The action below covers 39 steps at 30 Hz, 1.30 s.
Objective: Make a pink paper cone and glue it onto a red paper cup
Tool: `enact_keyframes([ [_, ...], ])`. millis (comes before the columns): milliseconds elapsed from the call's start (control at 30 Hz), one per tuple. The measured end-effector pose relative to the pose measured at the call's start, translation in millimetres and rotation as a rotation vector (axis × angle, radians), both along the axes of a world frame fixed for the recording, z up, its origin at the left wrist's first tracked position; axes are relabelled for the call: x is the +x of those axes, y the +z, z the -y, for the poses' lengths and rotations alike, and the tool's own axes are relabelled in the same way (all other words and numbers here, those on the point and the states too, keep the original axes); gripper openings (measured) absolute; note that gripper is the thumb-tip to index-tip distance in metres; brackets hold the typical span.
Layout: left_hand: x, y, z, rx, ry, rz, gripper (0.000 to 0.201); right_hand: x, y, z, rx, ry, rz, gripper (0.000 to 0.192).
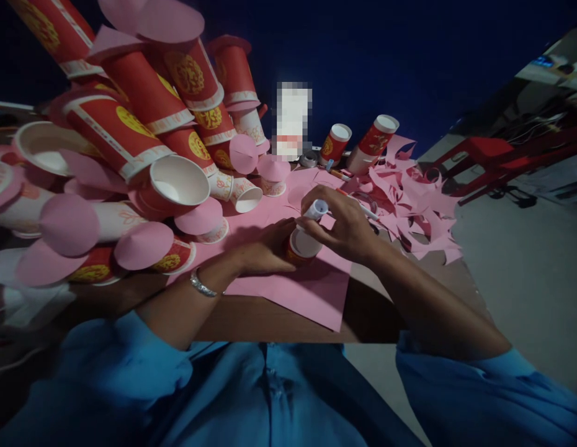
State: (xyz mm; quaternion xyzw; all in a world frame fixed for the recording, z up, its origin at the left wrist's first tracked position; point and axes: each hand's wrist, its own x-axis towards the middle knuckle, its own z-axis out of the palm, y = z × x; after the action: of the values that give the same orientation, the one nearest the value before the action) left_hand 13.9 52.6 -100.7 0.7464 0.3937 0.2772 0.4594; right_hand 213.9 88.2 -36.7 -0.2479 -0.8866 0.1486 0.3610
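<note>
My left hand [272, 246] is wrapped round a red paper cup [306, 243] with a yellow print and a white rim, its mouth facing up. In my right hand [348, 225] is a white glue stick [316, 210], pinched between thumb and fingers. Its lower end is at the far part of the cup's rim; whether it touches is hidden by my fingers. Beneath both hands lies a pink paper sheet [311, 297] on the brown table [242, 320].
At left rises a tall stack of red cups [142, 87] with pink paper cones [144, 244] and discs. Pink paper scraps [409, 198] heap at right. Two cup stacks [373, 144] and a roll of tape [309, 159] stand at the back. A red stool [484, 155] is beyond the table.
</note>
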Motion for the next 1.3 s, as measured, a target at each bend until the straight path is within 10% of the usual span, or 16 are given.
enact_keyframes([
  [433, -6, -22.1, -9, 0.121, -0.006, 0.037, 0.052, -18, -4.3, -6, 0.025, 0.004, 0.114, 0.015],
  [733, 3, 7.8, -6, 0.185, 0.054, -0.014, 0.047, -9, 3.9, -1, 0.028, -0.116, -0.104, 0.013],
  [1000, 9, 2.0, -10, 0.251, -0.040, 0.028, 0.026, -17, -7.4, 6, 0.089, -0.169, 0.015, 0.024],
  [1300, 2, -4.9, -4, 0.117, 0.024, -0.040, 0.059, -28, -11.3, -2, 0.031, -0.222, -0.003, 0.025],
])
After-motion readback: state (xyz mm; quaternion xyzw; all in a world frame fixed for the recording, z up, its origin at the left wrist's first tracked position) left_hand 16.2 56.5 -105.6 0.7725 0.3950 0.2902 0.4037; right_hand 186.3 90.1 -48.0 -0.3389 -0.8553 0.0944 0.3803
